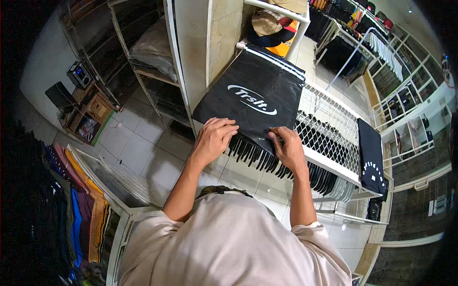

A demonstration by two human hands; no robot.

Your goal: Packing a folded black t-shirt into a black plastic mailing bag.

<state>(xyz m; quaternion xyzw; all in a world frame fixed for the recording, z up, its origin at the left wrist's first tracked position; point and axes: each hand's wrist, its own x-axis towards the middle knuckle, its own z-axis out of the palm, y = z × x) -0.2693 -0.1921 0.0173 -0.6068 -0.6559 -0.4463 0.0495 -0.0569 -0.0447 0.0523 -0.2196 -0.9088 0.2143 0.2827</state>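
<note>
A black plastic mailer bag (pixel 264 82) lies flat on the end of a white mesh-topped rack, bearing white printed writing and a white strip along its far edge. My left hand (pixel 215 137) is on the bag's near left edge, thumb and fingers close together on the plastic. At the near right corner my right hand (pixel 288 144) pinches the edge between thumb and fingers, and the plastic creases there. The hands cover parts of the near edge. What the bag contains is hidden.
Black hangers (pixel 250 153) hang beneath the mesh top (pixel 325 121). A folded black garment (pixel 370 153) lies at the rack's far right end. Caps (pixel 266 25) sit behind the bag. Shelves (pixel 157 71) stand left, and colourful clothes (pixel 86 211) hang lower left.
</note>
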